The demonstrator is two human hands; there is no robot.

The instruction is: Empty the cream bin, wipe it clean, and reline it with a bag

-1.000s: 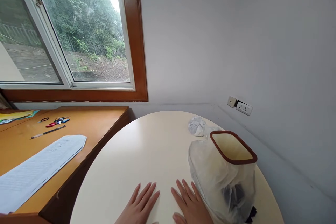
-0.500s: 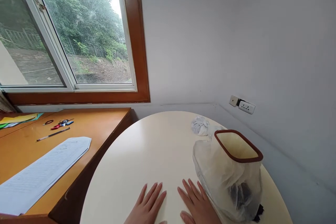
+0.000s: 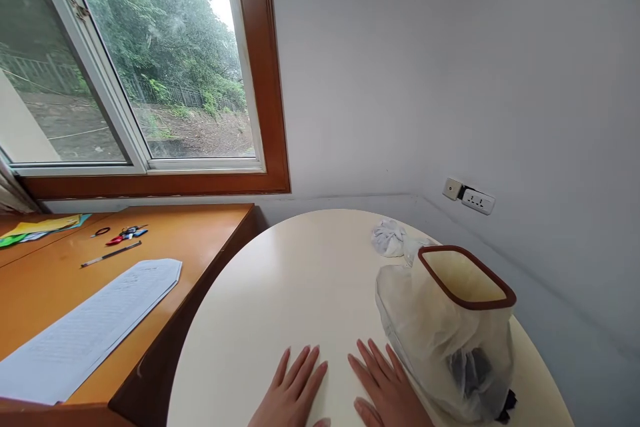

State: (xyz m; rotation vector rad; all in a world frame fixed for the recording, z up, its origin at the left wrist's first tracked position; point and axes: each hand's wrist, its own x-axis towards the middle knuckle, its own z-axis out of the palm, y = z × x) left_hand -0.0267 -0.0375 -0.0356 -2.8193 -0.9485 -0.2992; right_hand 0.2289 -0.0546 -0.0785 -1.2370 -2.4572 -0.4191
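Observation:
My left hand (image 3: 293, 392) lies flat on the round cream table (image 3: 300, 287), fingers stretched out and slightly apart, holding nothing. My right hand (image 3: 387, 388) lies flat beside it, fingers spread, its outer edge close to a small bin (image 3: 465, 280) with a brown rim. A clear plastic bag (image 3: 430, 333) wraps the bin's outside; something dark shows through the bag low down. A small knotted white bag (image 3: 389, 239) sits on the table behind the bin.
To the left stands an orange wooden desk (image 3: 200, 233) with a printed paper sheet (image 3: 90, 327), a pen (image 3: 111, 254), keys (image 3: 123, 235) and coloured papers (image 3: 40, 227). A window (image 3: 135, 60) is above it. A wall socket (image 3: 477, 201) sits on the right wall.
The view has shifted slightly, so everything sits a little further right in the picture. Both hands stay flat on the table.

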